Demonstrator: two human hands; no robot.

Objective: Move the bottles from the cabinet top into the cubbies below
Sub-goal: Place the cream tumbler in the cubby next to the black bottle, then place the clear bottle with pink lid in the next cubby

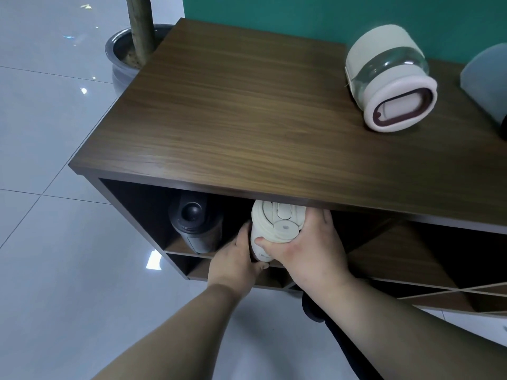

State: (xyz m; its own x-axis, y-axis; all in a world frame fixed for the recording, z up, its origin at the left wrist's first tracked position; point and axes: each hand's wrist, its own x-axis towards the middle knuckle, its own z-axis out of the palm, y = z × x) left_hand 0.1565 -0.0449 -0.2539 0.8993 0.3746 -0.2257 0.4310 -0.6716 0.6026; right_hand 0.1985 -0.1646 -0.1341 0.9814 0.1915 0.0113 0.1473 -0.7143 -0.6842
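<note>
A cream-white bottle (277, 226) with a flip lid stands at the mouth of the top-left cubby (142, 212), just under the cabinet top (247, 119). Both hands hold it: my left hand (236, 259) cups its left side, and my right hand (312, 253) wraps its right side and front. To its left, inside the same cubby, stands a black bottle (196, 226). Up on the cabinet top, at the right, a clear jug (389, 78) with a cream lid and a pink base is standing. The white bottle's lower part is hidden by my hands.
A grey translucent object (485, 78) is cut off by the right edge of the cabinet top. A grey plant pot (120, 53) with a trunk stands behind the cabinet's left end. Diagonal-divider cubbies (411, 259) lie to the right. Glossy tiled floor (55, 242) spreads left.
</note>
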